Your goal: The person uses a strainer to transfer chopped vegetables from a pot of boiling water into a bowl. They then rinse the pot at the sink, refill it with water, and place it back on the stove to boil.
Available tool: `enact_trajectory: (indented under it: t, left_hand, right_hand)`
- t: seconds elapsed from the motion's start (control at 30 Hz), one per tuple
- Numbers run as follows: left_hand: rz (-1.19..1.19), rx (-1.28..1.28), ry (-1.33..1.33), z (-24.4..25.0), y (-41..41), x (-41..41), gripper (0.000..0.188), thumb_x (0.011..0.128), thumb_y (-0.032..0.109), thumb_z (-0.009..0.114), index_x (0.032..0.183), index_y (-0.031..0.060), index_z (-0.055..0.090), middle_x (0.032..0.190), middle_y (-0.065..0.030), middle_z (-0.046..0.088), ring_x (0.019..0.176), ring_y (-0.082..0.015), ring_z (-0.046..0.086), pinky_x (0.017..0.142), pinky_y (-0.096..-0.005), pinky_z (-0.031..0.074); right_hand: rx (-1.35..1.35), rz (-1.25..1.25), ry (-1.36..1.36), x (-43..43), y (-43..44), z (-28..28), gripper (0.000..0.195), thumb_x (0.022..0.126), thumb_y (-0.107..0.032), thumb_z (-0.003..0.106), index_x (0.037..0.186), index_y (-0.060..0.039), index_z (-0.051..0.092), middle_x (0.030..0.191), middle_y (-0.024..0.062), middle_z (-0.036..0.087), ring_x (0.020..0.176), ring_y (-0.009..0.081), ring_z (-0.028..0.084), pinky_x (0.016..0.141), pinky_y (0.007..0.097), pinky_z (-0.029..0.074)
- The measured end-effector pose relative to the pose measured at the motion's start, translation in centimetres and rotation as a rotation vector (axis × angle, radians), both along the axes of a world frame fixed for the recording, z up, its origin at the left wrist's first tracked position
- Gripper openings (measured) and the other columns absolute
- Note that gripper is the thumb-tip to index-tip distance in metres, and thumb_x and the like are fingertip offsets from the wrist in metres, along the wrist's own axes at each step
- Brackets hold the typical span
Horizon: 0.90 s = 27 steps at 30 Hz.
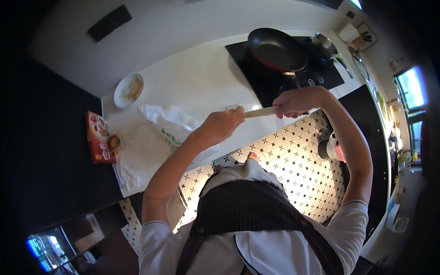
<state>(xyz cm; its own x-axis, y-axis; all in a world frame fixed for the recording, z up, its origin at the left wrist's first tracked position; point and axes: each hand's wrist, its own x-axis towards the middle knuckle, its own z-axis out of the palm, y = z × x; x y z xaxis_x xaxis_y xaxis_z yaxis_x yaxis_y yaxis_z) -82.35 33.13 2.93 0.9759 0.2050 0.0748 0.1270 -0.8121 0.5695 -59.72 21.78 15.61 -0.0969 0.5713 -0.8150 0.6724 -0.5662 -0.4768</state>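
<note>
Both hands are raised over the front of the white countertop, and a pale strip [260, 112] that looks like dough spans the gap between them. My left hand [224, 124] closes around its left end, and my right hand [296, 103] grips the other end beside the hob. The strip runs almost level; its ends are hidden in my fingers. Just behind my left fingers shows a small whitish piece [232, 107], too covered to name. A white plastic bag [168, 120] with green print lies crumpled beyond my left forearm.
A black hob [240, 58] carries a large frying pan [275, 51] and a steel pot [323, 45]. At the left are a white bowl [118, 92] with beige residue and a red box [98, 137]. A black-fronted counter [361, 117] runs along the right.
</note>
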Motion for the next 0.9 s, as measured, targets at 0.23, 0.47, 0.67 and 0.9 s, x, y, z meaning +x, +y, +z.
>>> enact_trajectory:
  t: [0.23,0.47,0.67,0.9]
  left_hand:
    - [-0.070,0.101,0.212,7.3,0.0,6.5,0.023,0.101,0.025,0.048,0.097,0.0026,0.046,0.075,-0.0201,0.064,0.074,-0.0405,0.065,0.066,-0.0497,0.051]
    - [-0.080,0.227,0.164,9.8,-2.9,16.0,0.023,0.101,0.025,0.049,0.096,0.0029,0.042,0.076,-0.0222,0.062,0.077,-0.0442,0.061,0.066,-0.0508,0.047]
    - [-0.104,0.306,0.185,10.7,-9.5,28.6,0.024,0.100,0.024,0.050,0.095,0.0023,0.042,0.079,-0.0237,0.064,0.080,-0.0453,0.061,0.066,-0.0522,0.047]
    - [-0.162,0.342,0.192,11.4,-17.6,43.1,0.023,0.100,0.024,0.049,0.095,0.0021,0.043,0.079,-0.0244,0.063,0.081,-0.0462,0.061,0.067,-0.0526,0.048]
  right_hand:
    - [0.188,-0.342,0.355,7.6,-3.9,0.8,0.032,0.100,-0.027,0.053,0.101,0.0023,0.066,0.062,-0.0005,0.050,0.049,0.0045,0.035,0.044,0.0194,0.030]
    - [0.566,-0.919,0.451,15.5,-8.2,-4.0,0.061,0.101,-0.054,0.039,0.087,-0.0023,0.067,0.070,0.0062,0.063,0.058,0.0122,0.060,0.052,0.0226,0.051]
    - [0.712,-1.101,0.762,25.3,-14.8,-6.6,0.055,0.102,-0.049,0.040,0.087,-0.0026,0.065,0.076,0.0076,0.063,0.065,0.0159,0.062,0.061,0.0282,0.054]
    - [0.751,-1.253,0.793,38.2,-22.6,-7.0,0.048,0.103,-0.040,0.041,0.087,0.0004,0.062,0.074,0.0112,0.061,0.061,0.0201,0.061,0.057,0.0300,0.053]
